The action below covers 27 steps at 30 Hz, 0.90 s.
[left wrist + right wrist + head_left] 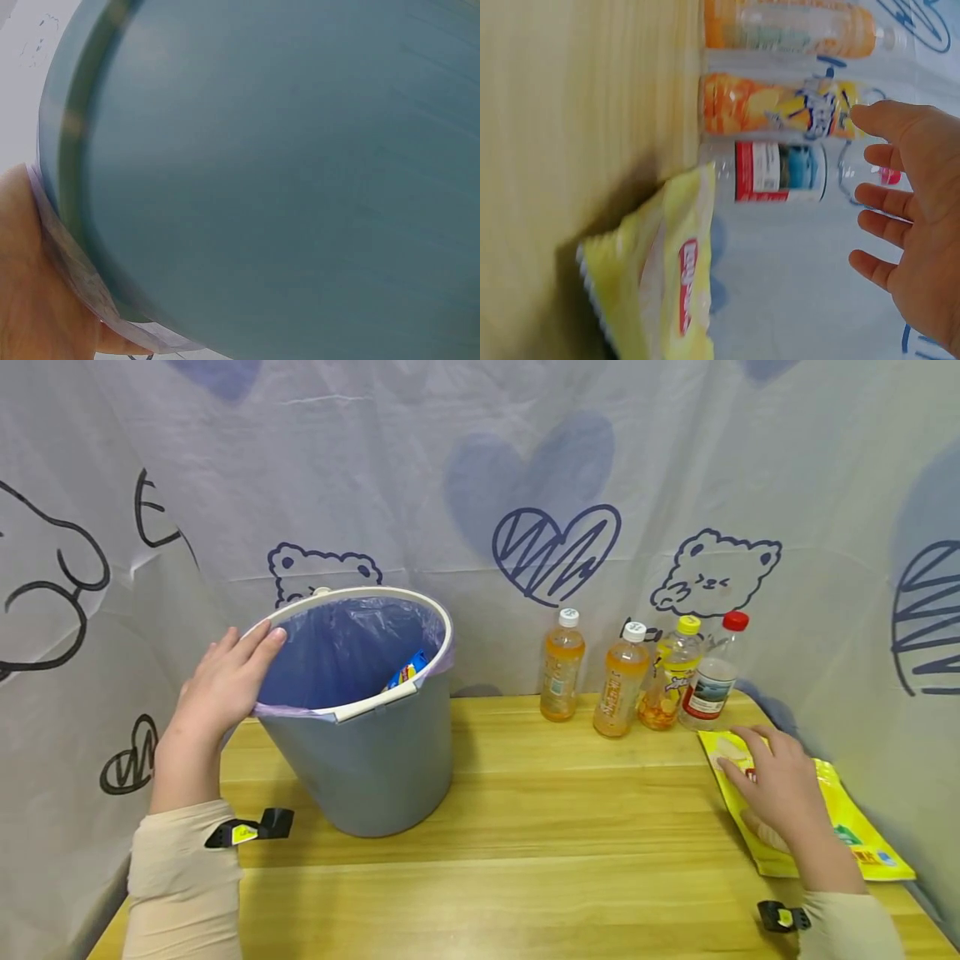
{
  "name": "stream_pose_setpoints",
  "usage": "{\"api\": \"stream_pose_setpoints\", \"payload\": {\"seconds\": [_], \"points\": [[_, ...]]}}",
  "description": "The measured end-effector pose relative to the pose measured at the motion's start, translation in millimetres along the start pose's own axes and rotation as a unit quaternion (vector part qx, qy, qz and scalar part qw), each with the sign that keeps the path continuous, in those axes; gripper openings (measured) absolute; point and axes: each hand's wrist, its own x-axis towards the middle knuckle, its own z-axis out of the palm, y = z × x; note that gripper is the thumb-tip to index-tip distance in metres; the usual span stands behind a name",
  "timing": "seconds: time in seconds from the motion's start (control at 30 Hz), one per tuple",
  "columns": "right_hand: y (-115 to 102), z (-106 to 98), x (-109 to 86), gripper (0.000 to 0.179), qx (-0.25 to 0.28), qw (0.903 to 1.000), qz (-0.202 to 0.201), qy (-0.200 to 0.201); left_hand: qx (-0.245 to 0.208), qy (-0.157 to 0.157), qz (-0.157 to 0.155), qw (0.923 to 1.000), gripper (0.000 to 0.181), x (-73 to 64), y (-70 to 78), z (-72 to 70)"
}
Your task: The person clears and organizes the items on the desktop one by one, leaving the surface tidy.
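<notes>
At the tabletop's (562,835) left, the left hand (225,681) rests on the rim of a lined blue-grey bucket (367,768), fingers extended. Only the head view shows the blue packet (407,670) inside; the left wrist view is mostly bucket wall. The right hand (783,785) overlaps a yellow snack bag (855,833) from above, but its wrist view reveals spread fingers, apart from the bag, near bottles (620,693).

A round grey-blue plastic bucket (367,768) stands near the left edge of the yellow wooden table (525,868). A shiny blue plastic wrapper (408,668) is inside and seems to lean on the bucket's right wall. Four clear plastic bottles (621,689) stand right of the bucket, near the back edge. A yellow plastic bag (843,810) lies in front, by the right edge.
</notes>
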Motion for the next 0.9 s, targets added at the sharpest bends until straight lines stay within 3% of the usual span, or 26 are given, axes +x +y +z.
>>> {"api": "stream_pose_setpoints", "payload": {"seconds": [0.33,0.53,0.77,0.9], "points": [[34.4,-1.5,-16.0,0.058,-0.021,0.9967,0.072,-0.031,0.004,-0.006,-0.003,1.0000,0.078,0.0,1.4,0.6],[50.9,-4.8,-21.9,0.067,-0.015,0.9871,0.139,-0.077,0.008,-0.009,-0.003,0.9999,0.079,0.9,2.1,-0.4],[67.3,-6.0,-30.1,0.070,-0.026,0.9801,0.172,-0.096,0.008,-0.010,-0.002,0.9999,0.080,1.2,1.6,-1.2],[70.7,-5.7,-31.6,0.072,-0.035,0.9690,0.209,-0.126,0.010,-0.011,-0.003,0.9999,0.079,1.0,0.4,-1.7]]}}
